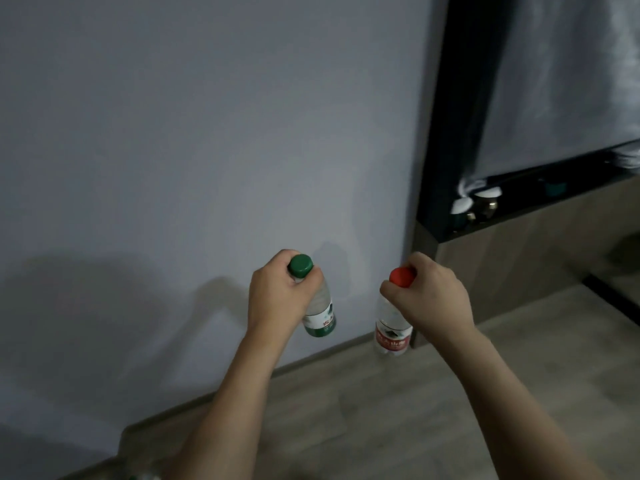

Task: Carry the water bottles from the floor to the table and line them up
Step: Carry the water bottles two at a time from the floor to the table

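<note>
Little could be read. The green-capped water bottle (320,315) bore a white and green label with a few red characters on it, partly hidden by the left hand (277,296) and too blurred to make out. The red-capped water bottle (393,329) carried a red label with a row of white characters beneath a small dark mountain-like mark; those characters were also too soft to read. No numbers or signs were legible elsewhere.
</note>
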Motion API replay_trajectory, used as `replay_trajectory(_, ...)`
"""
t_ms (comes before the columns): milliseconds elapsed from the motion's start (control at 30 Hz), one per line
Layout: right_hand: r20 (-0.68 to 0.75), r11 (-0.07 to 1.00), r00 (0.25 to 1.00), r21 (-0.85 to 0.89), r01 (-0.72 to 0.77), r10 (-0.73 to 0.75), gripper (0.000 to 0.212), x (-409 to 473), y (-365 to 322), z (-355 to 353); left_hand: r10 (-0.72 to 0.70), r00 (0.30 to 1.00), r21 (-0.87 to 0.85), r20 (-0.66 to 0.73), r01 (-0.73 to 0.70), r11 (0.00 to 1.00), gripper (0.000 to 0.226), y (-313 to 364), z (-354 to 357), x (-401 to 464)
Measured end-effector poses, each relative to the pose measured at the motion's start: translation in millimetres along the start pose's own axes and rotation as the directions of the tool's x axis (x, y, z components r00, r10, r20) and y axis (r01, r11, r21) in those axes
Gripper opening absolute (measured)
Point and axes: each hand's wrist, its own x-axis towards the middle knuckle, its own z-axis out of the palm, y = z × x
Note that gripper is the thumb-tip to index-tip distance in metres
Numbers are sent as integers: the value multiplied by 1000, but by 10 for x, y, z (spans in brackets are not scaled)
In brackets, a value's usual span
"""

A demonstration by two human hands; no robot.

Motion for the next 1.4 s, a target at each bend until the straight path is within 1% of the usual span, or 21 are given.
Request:
replay_trajectory(133, -86, 996, 993, -6, -88, 87, 26, 4, 687, -606, 67, 994, -55, 84, -62, 997, 15, 539, 712, -108)
replay_trajectory(300, -202, 982, 962, -10, -191, 185, 25, 38, 1407, -1242, 170, 969, -97, 178, -154, 983, 18, 1152, 1480, -208)
replay_trajectory(433, -271, 959, 923, 5, -283, 274, 28, 128, 1950, -1625, 240, 933, -138, 268, -209, 968, 21, 1582, 2070, -216)
replay_trajectory(633, -338, 928, 870, 30, -371, 359, 29, 417, 2811, -2164, 281, 868, -197, 410, -216, 956, 21, 2150, 3101, -153)
replay_trajectory(767, -367, 913, 845, 35, -406, 390, 27, 746, 3389, -2549, 317, 840, -214, 440, -245, 946, 19, 2536, 3928, -60)
replay_trajectory(933, -401, 887, 811, 6, -462, 425, 29, 1172, 4028, -3173, 355, 798, -255, 487, -259, 932, 16, 3179, 4904, 86)
replay_trajectory(1133, -493, 857, 733, 51, -513, 468, 28, 1568, 4799, -3957, 443, 737, -319, 510, -316, 894, 17, 4056, 5929, 159)
replay_trajectory(1233, -523, 849, 707, 68, -524, 477, 27, 1693, 5258, -4321, 454, 730, -342, 510, -313, 886, 17, 4437, 6426, 106)
replay_trajectory(1400, -493, 835, 708, 72, -545, 505, 27, 1903, 6070, -4934, 456, 719, -351, 524, -306, 885, 24, 5069, 7277, -45)
